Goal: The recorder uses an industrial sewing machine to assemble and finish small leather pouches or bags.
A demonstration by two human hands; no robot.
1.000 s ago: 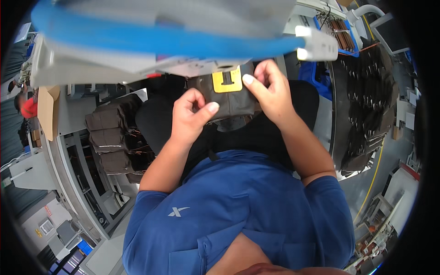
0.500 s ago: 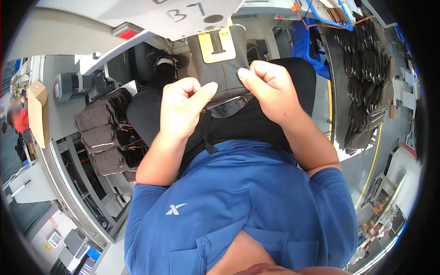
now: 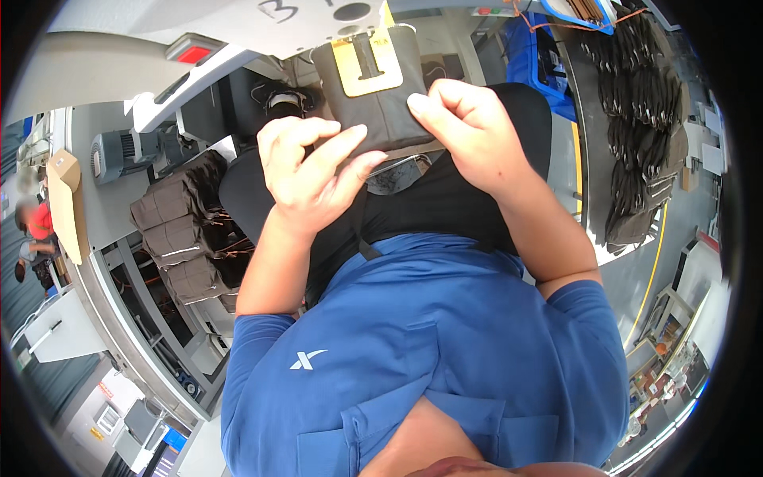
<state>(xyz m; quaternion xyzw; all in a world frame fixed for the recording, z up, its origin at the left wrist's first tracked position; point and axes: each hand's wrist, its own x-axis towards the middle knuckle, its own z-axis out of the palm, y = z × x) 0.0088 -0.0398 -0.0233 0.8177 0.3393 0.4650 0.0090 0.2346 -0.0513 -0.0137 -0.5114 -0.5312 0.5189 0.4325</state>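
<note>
A dark grey fabric piece hangs over my lap, its upper part beneath a yellow slotted plate by the white machine head. My right hand pinches the right edge of this fabric between thumb and curled fingers. At the lower left corner of the fabric, my left hand is open, with thumb and fingers apart and nothing visible between them. Whether its fingertips touch the cloth I cannot tell. Below the fabric's lower edge shows a pale-rimmed opening with a grey speckled surface.
Folded dark fabric pieces are stacked at left, near a grey motor. More dark pieces lie in rows at right, beside a blue bin. A red button sits on the machine. People stand at the far left.
My left hand has opened from a pinch on the fabric edge and shifted slightly left. The right hand keeps its pinch. The whole view has shifted slightly.
</note>
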